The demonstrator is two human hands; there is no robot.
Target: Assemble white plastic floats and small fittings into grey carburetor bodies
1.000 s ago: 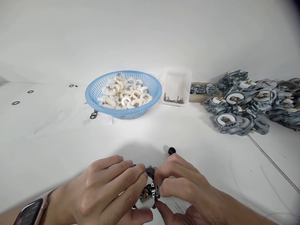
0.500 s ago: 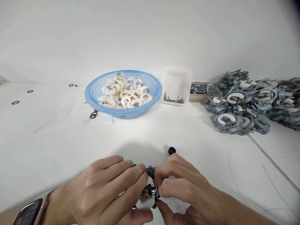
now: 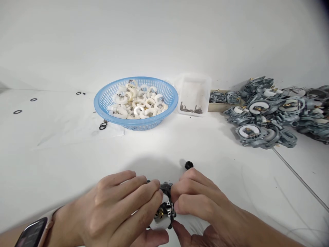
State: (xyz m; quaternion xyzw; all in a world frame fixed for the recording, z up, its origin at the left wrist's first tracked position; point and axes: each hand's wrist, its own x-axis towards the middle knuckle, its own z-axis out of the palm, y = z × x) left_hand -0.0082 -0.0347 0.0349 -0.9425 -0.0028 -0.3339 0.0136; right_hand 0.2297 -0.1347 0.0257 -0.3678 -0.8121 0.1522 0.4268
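I work at a broad, matte white tabletop [image 3: 231, 178] that fills nearly all I can see. Behind it rises a plain white wall [image 3: 164, 31], bare and smooth, meeting the table along a faint line on the left. The light is bright, even and cool, coming from above and throwing only soft grey shadows onto the surface in front of me. The far upper right corner darkens at the edge of my view. I see no window and no floor from here.

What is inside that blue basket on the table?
The blue basket holds a heap of white horseshoe-shaped plastic pieces with small metal fittings on them. Whatever lies beneath the top layer is covered by the pile.
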